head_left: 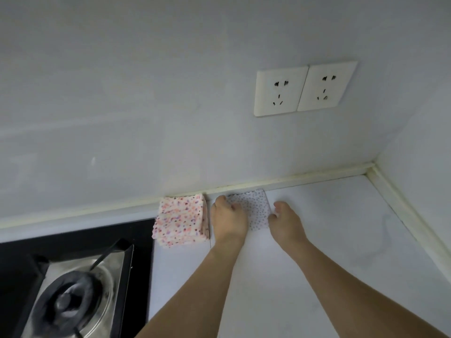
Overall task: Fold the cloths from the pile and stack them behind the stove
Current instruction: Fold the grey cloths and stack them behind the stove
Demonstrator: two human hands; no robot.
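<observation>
Both hands, left (228, 219) and right (286, 222), curl fingers onto the grey dotted cloth's (256, 208) edges

a pale grey wall (122, 106) met a white countertop (317, 240) along a yellowed sealing strip (292, 179). two white sockets (305, 89) sat side by side on the wall, near the corner.

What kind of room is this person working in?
Most likely a home kitchen: a gas stove is set into a white countertop, with two wall sockets above and a stack of folded dishcloths by the wall.
</observation>
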